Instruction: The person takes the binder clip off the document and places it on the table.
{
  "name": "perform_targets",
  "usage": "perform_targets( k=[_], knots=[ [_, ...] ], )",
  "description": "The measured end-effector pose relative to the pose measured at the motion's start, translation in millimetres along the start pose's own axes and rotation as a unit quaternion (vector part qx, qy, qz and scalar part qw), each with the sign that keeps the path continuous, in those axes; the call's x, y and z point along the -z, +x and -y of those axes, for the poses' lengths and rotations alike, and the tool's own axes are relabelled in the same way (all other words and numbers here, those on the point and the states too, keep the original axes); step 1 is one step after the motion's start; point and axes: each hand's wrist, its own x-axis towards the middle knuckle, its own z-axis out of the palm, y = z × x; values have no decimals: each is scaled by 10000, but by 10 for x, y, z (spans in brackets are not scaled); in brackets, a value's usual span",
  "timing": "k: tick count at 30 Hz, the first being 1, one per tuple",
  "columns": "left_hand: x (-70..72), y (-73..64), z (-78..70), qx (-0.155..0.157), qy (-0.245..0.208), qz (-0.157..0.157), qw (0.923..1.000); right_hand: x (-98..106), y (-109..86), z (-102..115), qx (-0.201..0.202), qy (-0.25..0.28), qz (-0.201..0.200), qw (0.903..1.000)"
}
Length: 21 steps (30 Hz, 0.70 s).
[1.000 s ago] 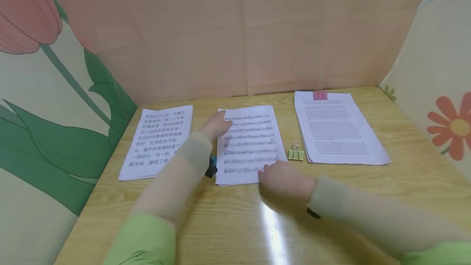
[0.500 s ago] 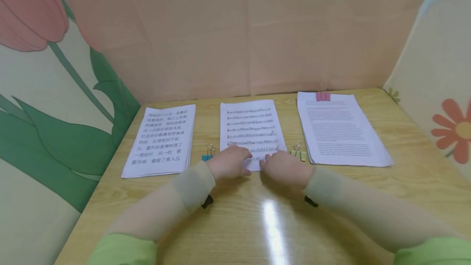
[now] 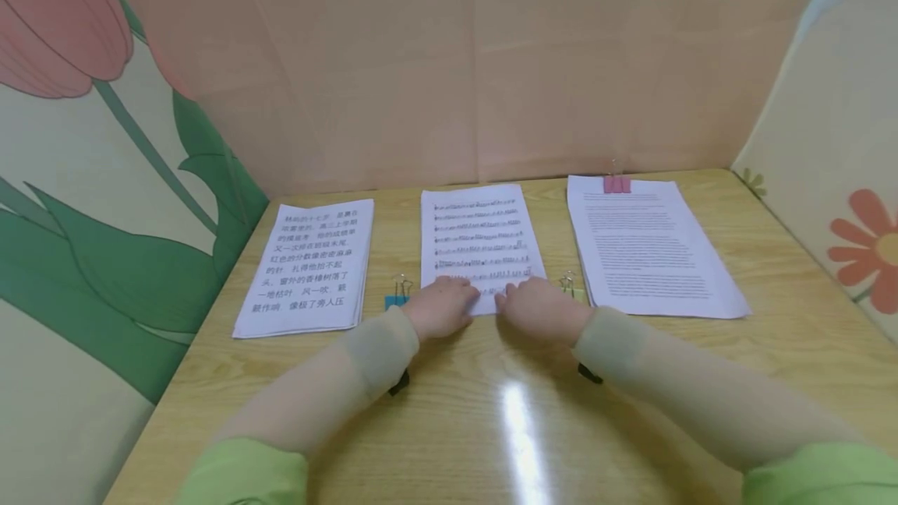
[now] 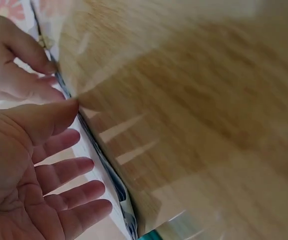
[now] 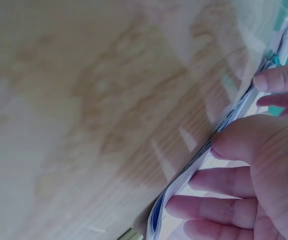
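A stack of sheet music (image 3: pixel 479 232) lies in the middle of the table, with both hands at its near edge. My left hand (image 3: pixel 443 307) touches the left part of that edge with the thumb, its fingers loosely extended over the top page in the left wrist view. My right hand (image 3: pixel 543 309) does likewise on the right, thumb against the page edges (image 5: pixel 183 172) and fingers over the paper. Beside the left hand is a blue binder clip (image 3: pixel 396 301), partly covered. A yellow-green binder clip (image 3: pixel 578 295) shows behind the right hand.
To the left lies a stack of pages with large Chinese print (image 3: pixel 303 267). At right, a printed stack (image 3: pixel 648 248) carries a pink binder clip (image 3: pixel 617 185) on its top edge. The wooden table (image 3: pixel 435 427) ends at a back panel (image 3: pixel 463 84) and patterned side walls.
My left hand has come from the left side of the sheet music down to its near edge. The stack has slid away from me, and the right hand has followed slightly.
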Motion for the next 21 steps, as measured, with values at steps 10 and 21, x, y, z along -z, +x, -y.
perform_targets(
  k=[10, 21],
  knots=[
    [-53, 67, 51, 159, -238, -188, 9994, 9, 71, -41, 123, -319, 69, 9994],
    [-69, 82, 82, 459, -335, -3, 9984, 38, 115, -29, 214, -601, 121, 9979]
  ],
)
